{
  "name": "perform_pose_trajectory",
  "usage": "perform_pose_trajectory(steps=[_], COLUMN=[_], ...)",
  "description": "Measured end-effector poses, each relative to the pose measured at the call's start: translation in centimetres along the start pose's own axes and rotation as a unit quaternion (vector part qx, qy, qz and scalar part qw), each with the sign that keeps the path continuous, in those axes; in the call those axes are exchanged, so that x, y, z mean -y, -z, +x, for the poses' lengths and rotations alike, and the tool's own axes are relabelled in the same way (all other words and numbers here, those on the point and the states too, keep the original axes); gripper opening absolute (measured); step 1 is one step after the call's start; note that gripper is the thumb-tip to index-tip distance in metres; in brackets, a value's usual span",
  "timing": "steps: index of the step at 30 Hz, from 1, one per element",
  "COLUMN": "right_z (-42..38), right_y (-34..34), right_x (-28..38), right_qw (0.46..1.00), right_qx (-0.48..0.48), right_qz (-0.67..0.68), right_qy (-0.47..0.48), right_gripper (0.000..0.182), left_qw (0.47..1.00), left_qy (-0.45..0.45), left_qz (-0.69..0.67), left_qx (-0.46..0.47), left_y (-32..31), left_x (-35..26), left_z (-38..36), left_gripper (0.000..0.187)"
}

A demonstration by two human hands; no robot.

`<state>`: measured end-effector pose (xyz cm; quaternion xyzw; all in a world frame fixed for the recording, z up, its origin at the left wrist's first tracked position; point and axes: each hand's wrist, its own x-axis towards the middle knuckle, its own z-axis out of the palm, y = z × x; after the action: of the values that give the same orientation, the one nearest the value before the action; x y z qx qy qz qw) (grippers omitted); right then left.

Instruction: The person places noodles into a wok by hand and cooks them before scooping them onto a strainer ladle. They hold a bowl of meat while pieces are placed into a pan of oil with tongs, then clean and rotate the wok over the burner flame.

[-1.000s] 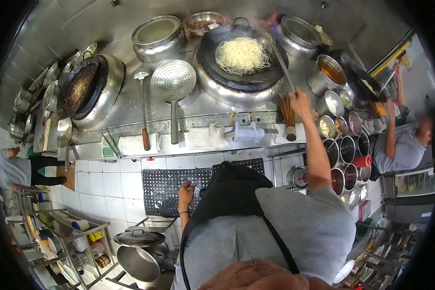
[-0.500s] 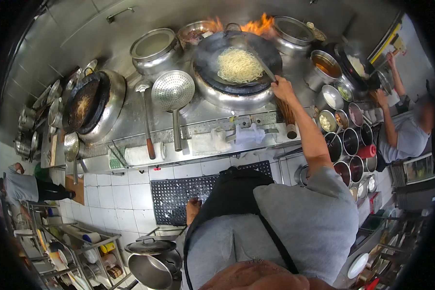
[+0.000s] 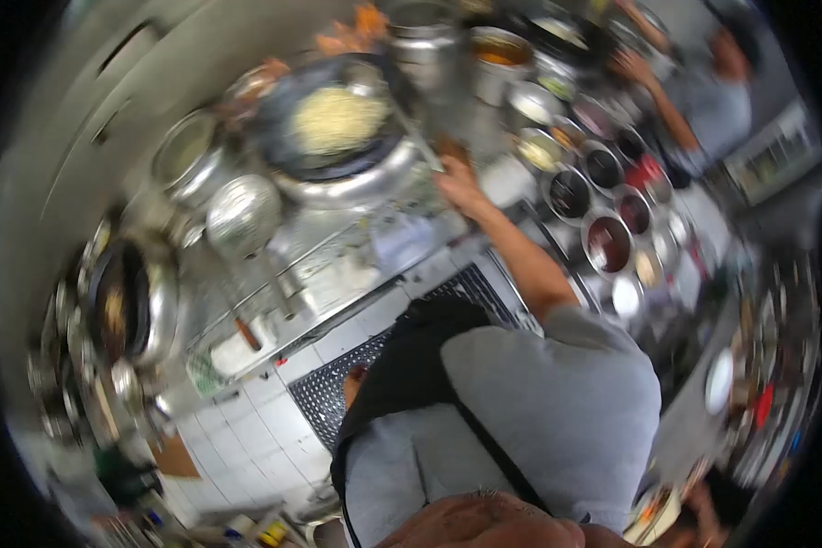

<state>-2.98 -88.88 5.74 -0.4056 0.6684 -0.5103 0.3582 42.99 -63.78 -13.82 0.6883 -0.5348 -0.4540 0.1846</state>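
Observation:
My right hand [image 3: 459, 185] is closed around the handle of a long metal wok ladle [image 3: 416, 132]. The rounded head seems to rest inside the black wok [image 3: 279, 155], at the far right of a heap of pale noodles [image 3: 338, 121]. Flames [image 3: 365, 26] rise behind the wok. Low beside the dark apron shows a small part of my left hand [image 3: 353, 382]; its fingers are blurred and mostly hidden. A perforated strainer [image 3: 244, 212] lies on the steel counter to the left of the wok.
A second wok [image 3: 119, 301] stands at the left. Several pots of sauces and ingredients, including a dark sauce pot [image 3: 606, 241], crowd the right. Beyond them a co-worker [image 3: 717, 110] reaches toward another wok [image 3: 562, 36]. A perforated black mat [image 3: 329, 402] covers part of the tiled floor.
The view has swung and tilted, and is now blurred. The ladle's head has come into sight at the far side of the noodles. My right hand still grips the handle.

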Motion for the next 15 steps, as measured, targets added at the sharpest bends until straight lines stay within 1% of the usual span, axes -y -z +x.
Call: perform_pose_trajectory(steps=[1, 2, 4, 5, 6, 8, 9, 11, 12, 13, 15], right_z=[-2.2, -3.6, -7.3, -9.0, -10.8, -14.8, -16.9, -20.3, -21.7, -22.9, -24.6], right_y=[0.3, 1.2, 3.8, 4.3, 5.1, 7.3, 8.1, 10.2, 11.4, 12.9, 15.1], right_x=[1.6, 2.6, 3.3, 3.5, 3.6, 3.3, 3.5, 3.5, 3.1, 2.3, 1.4], right_qw=[1.000, 0.999, 0.991, 0.982, 0.975, 0.953, 0.949, 0.941, 0.936, 0.940, 0.934], right_qx=[0.003, 0.017, -0.002, -0.003, -0.028, -0.084, -0.122, -0.190, -0.221, -0.236, -0.276], right_qz=[0.016, 0.032, 0.129, 0.179, 0.216, 0.287, 0.287, 0.280, 0.273, 0.244, 0.226], right_qy=[-0.007, -0.007, -0.041, -0.053, -0.054, -0.051, -0.040, -0.024, -0.018, -0.026, -0.026], right_gripper=[0.037, 0.036, 0.038, 0.039, 0.035, 0.029, 0.024, 0.016, 0.015, 0.018, 0.017], left_qw=[0.995, 0.991, 0.982, 0.982, 0.981, 0.987, 0.988, 0.978, 0.971, 0.936, 0.942], left_qy=[-0.057, -0.062, -0.063, -0.050, -0.037, 0.006, 0.001, -0.065, -0.097, -0.128, -0.147], left_qz=[0.014, 0.062, 0.147, 0.157, 0.166, 0.125, 0.119, 0.112, 0.105, 0.274, 0.232], left_qx=[0.082, 0.099, 0.101, 0.097, 0.094, 0.097, 0.100, 0.161, 0.191, 0.182, 0.192], left_y=[-0.4, -0.2, 1.7, 2.4, 3.2, 3.2, 2.4, 0.2, -0.1, -0.3, -0.8], left_x=[4.2, 3.3, -1.5, -3.4, -5.4, -7.5, -4.1, 4.9, 4.3, 4.0, 1.9], left_z=[3.6, 4.2, 4.4, 4.0, 3.7, 3.0, 5.3, 11.1, 11.6, 11.5, 10.9], left_gripper=[0.023, 0.024, 0.026, 0.028, 0.030, 0.035, 0.034, 0.033, 0.033, 0.035, 0.035])
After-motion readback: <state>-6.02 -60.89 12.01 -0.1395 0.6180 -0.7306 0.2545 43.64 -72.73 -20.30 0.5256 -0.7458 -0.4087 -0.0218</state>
